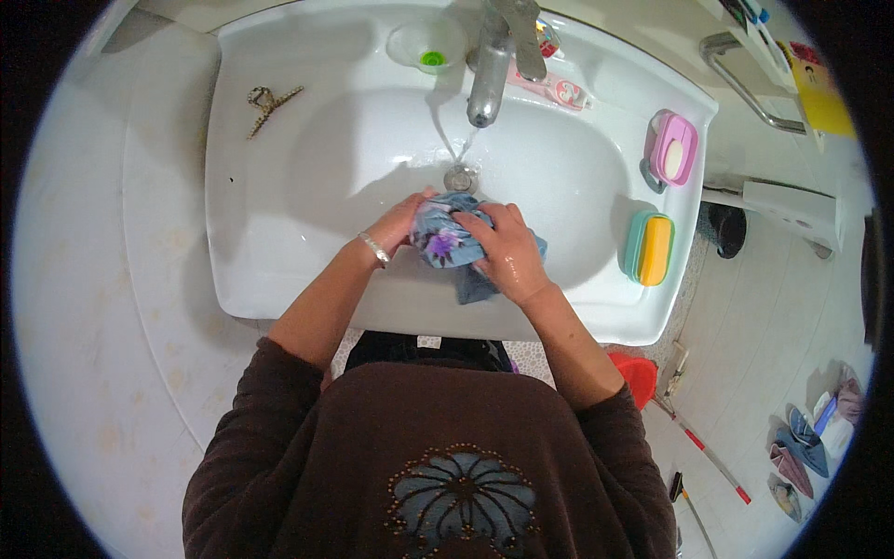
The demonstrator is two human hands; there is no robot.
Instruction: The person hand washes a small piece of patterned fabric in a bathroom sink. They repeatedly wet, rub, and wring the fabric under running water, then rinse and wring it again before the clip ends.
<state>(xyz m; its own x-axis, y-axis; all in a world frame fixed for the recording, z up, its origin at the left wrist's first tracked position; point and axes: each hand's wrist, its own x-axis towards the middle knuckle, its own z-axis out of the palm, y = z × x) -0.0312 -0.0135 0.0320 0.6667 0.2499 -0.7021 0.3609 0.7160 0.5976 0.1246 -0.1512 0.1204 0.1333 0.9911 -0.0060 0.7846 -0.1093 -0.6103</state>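
Bunched between my hands is a wet blue cloth (447,244) with a purple flower print, held low in the white sink (317,224) in front of the drain (460,178). My left hand (399,220), with a bracelet at the wrist, grips the cloth's left side; its fingertips are partly hidden. My right hand (507,247) curls over the cloth from the right, its wet fingers pressed into the folds. One corner of the cloth hangs toward the sink's front edge. Water runs from the metal faucet (486,93) just beyond the cloth.
A hair claw clip (270,107) lies at the sink's far left. Behind stand a clear cup (410,42) and a pink-white tube (559,91). Along the right rim sit a pink soap dish (674,149) and a teal dish with a yellow soap bar (656,252). A red basin (636,377) is below.
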